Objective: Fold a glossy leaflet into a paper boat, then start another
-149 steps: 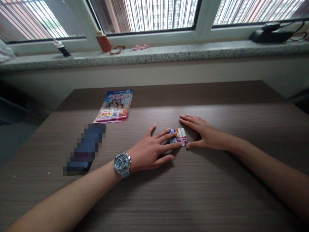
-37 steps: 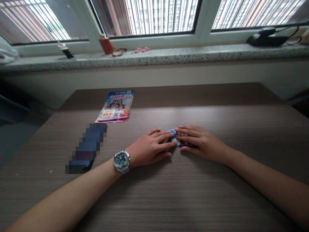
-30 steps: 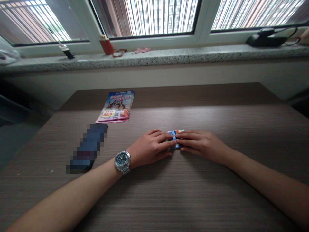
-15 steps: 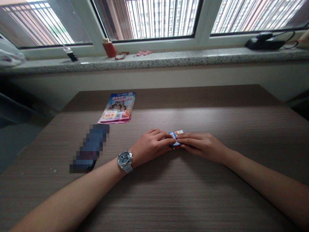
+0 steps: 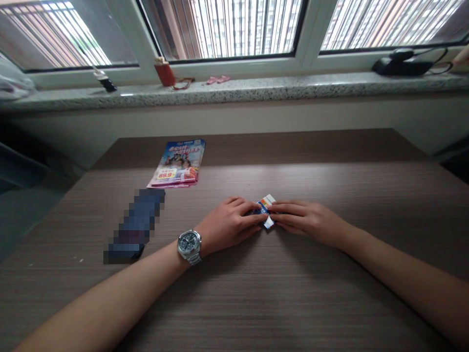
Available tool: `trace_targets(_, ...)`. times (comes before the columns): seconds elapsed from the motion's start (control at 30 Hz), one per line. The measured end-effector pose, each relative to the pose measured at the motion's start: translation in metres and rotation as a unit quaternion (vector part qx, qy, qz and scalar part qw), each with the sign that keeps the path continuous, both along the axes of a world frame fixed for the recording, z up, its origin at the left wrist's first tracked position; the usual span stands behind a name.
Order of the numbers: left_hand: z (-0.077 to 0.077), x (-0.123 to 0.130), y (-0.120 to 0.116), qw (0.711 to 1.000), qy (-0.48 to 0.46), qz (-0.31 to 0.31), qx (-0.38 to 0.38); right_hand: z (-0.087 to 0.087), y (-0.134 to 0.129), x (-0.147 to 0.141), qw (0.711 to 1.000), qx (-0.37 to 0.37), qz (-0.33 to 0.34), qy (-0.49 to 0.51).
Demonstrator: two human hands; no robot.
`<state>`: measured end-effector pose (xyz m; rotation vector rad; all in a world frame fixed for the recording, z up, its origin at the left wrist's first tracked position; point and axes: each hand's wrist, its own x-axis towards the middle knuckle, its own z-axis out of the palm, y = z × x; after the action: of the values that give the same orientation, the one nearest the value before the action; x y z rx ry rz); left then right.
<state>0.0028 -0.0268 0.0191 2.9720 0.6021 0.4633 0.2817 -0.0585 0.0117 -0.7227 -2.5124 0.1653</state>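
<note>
Between my hands, on the table (image 5: 234,293), is a small folded piece of printed paper (image 5: 267,200) in blue, orange and white. It sits at a slant, with a white corner showing at its near end. From the left side, my left hand (image 5: 232,219) has its fingertips closed on the paper; a steel watch (image 5: 189,243) is on that wrist. On the opposite side, my right hand (image 5: 313,220) presses its fingertips together on the paper's right edge. Fingers cover part of the folds.
A stack of colourful leaflets (image 5: 179,161) lies at the back left. Nearer, left of my left hand, is a dark pixelated phone-like object (image 5: 137,225). The granite windowsill (image 5: 278,90) carries a red container (image 5: 164,73), pink items (image 5: 218,79) and a black device (image 5: 403,63).
The folded paper has turned from nearly square-on to a slant, and its near end now shows white instead of red lettering. My hands stay in almost the same place.
</note>
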Motion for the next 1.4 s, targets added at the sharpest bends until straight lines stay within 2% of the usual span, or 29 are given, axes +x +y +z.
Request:
trace_targets(0.27, 0.0004, 0.0015, 0.0005, 1.0, 0.001, 0.02, 0.007, -0.0016, -0.0026, 0.0015, 0.999, -0.017, -0.043, -0.027)
trace_targets(0.43, 0.0017, 0.0029, 0.0005, 1.0, -0.001, 0.025, 0.008, -0.0055, -0.0039, -0.0004, 0.996, -0.046, -0.074, 0.0)
trace_targets(0.67, 0.001, 0.0032, 0.0004, 0.999, -0.022, 0.041, -0.015, -0.0062, -0.0018, -0.0042, 0.993, -0.074, -0.081, 0.051)
trace_targets(1.07, -0.0026, 0.0052, 0.0047, 0.996, -0.05, 0.069, -0.017, -0.0075, 0.0002, -0.0057, 0.988, -0.102, -0.094, 0.076)
trace_targets(1.4, 0.0012, 0.0059, 0.0025, 0.996, -0.032, 0.081, -0.026, -0.0073, -0.0018, -0.0074, 0.976, -0.161, -0.109, 0.095)
